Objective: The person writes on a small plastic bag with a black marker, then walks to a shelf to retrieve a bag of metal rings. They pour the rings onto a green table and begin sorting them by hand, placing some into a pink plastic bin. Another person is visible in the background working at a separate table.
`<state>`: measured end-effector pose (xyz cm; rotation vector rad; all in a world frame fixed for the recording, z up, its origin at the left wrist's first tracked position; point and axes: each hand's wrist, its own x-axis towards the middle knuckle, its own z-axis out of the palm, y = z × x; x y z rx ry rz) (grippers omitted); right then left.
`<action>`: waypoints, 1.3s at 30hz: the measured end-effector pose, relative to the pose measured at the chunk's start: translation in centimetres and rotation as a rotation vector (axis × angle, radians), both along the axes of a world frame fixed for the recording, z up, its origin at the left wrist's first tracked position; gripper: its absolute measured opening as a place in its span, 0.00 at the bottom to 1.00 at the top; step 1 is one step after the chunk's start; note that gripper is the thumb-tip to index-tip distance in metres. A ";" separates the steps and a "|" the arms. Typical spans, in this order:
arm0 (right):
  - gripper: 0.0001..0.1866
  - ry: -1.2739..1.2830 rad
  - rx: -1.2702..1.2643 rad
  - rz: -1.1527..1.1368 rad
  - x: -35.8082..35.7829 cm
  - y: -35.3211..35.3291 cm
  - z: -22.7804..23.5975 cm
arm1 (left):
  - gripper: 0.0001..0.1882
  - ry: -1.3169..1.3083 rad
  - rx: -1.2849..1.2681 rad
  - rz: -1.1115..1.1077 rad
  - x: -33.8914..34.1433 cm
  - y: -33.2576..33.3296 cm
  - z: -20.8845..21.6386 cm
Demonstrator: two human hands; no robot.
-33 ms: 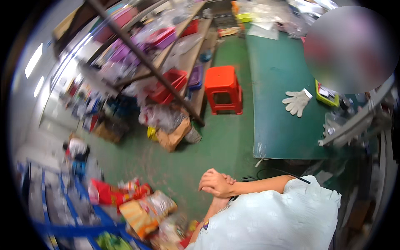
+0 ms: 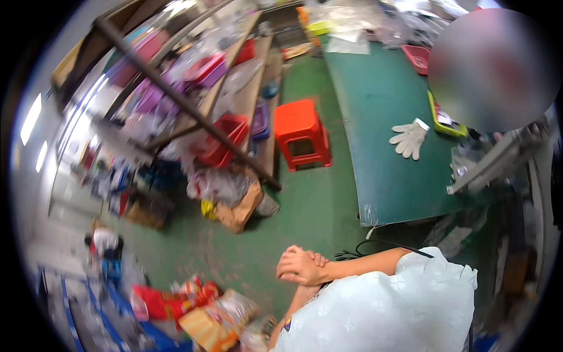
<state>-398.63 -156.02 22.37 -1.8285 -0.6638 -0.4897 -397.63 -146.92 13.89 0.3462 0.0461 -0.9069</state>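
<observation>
— So, what are the hands doing?

— They are folded together. The right hand (image 2: pixel 306 262) lies over the left hand (image 2: pixel 291 277), and the fingers are curled in tight. I see nothing held inside them.

— What is closest to them?

— A black cord (image 2: pixel 349 254). It lies just beside the right wrist, on the far side of the arm, and loops off toward the person's right. It does not touch the hands.

— How would the cord feel?

— I think it is light and bendy, a bit smooth, and not easy to break. It would flop if you picked it up by one end. The bunched part near the wrist looks like the best spot to pinch.

— What else is around?

— Under the hands is the green floor (image 2: pixel 328 217). Down and to the left of them lie some snack bags (image 2: pixel 199 317). Farther out in front and a little left sits a brown bag (image 2: pixel 241 210), and past that a red stool (image 2: pixel 302 135). Well off to the right in front, a white glove (image 2: pixel 409 138) rests on a green table (image 2: pixel 381 100).
</observation>
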 end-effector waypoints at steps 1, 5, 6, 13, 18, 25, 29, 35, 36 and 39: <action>0.11 -0.037 -0.023 -0.061 2.7 0.8 0.5 | 0.25 -0.036 0.089 -0.061 3.8 0.8 -0.6; 0.21 0.399 -0.174 -0.063 9.1 0.4 0.0 | 0.26 0.024 0.073 -0.272 10.3 -0.7 1.9; 0.27 0.527 -0.200 -0.048 10.7 -0.4 0.5 | 0.26 0.036 0.056 -0.342 11.8 -1.8 2.5; 0.10 0.136 0.021 -0.760 18.0 -5.1 -0.2 | 0.20 0.050 0.074 -0.579 21.8 -8.3 0.7; 0.10 0.110 0.085 -0.919 25.3 -10.9 -1.9 | 0.19 -0.006 0.160 -0.694 29.8 -16.0 0.9; 0.12 0.137 0.121 -1.170 31.7 -20.7 -1.3 | 0.17 -0.064 0.283 -0.846 37.0 -26.8 1.1; 0.13 0.174 0.173 -1.280 34.4 -26.4 -1.2 | 0.16 -0.154 0.403 -0.910 40.6 -32.8 0.8; 0.27 0.216 0.910 -1.525 38.7 -34.3 -4.0 | 0.15 -0.266 0.602 -1.032 42.3 -42.1 -2.0; 0.28 0.177 1.037 -1.563 39.2 -35.5 -4.9 | 0.15 -0.302 0.641 -1.045 42.5 -43.2 -2.2; 0.22 0.079 1.228 -1.748 38.5 -38.7 -7.4 | 0.15 -0.380 0.704 -1.103 42.8 -46.9 -3.1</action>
